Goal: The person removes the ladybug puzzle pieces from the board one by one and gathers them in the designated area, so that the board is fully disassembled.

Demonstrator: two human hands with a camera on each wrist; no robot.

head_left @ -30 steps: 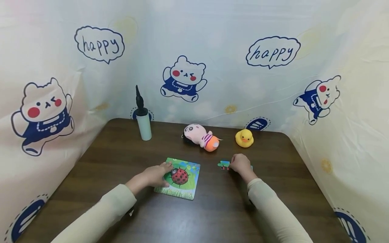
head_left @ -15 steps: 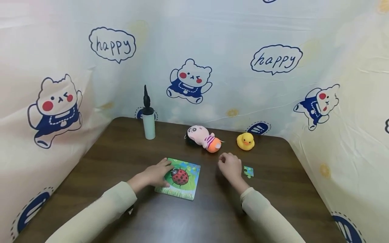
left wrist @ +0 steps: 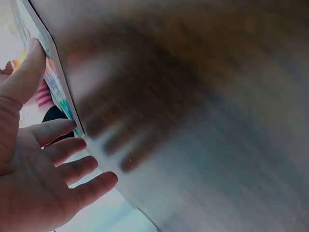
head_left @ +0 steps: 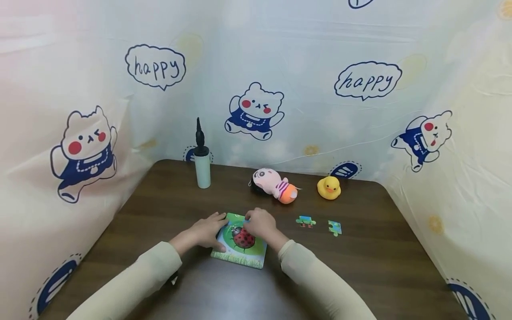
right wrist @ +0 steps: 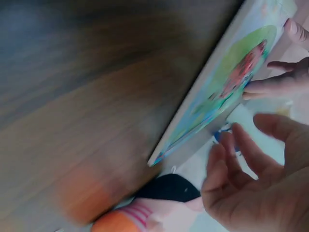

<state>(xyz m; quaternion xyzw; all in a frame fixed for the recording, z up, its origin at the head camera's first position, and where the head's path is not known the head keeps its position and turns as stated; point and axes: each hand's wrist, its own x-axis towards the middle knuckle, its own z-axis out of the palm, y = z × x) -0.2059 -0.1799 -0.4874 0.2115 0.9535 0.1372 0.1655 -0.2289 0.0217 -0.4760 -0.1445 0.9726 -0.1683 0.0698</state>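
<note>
The ladybug jigsaw board (head_left: pixel 246 257) lies flat on the table, slightly turned. My left hand (head_left: pixel 206 231) steadies its left side with spread fingers; in the left wrist view the thumb (left wrist: pixel 30 72) and index finger reach its edge. Over the board's upper right is my right hand (head_left: pixel 262 224), which covers part of the picture. In the right wrist view its fingers (right wrist: pixel 251 154) are loosely bent, with a gap between thumb and index and no piece visible there. Two loose jigsaw pieces lie to the right: a wider one (head_left: pixel 306 219) and a smaller one (head_left: pixel 334 227).
Behind the board lies a plush doll (head_left: pixel 274 184) with a striped top. A yellow rubber duck (head_left: pixel 329 188) sits right of it. A balloon hand pump (head_left: pixel 202 169) stands at back left. Printed cloth (head_left: pixel 304 111) hangs around the dark wooden table (head_left: pixel 160 213).
My right hand has moved left from the loose pieces to the board, uncovering both pieces. My left hand keeps its place on the board. The head view has shifted slightly.
</note>
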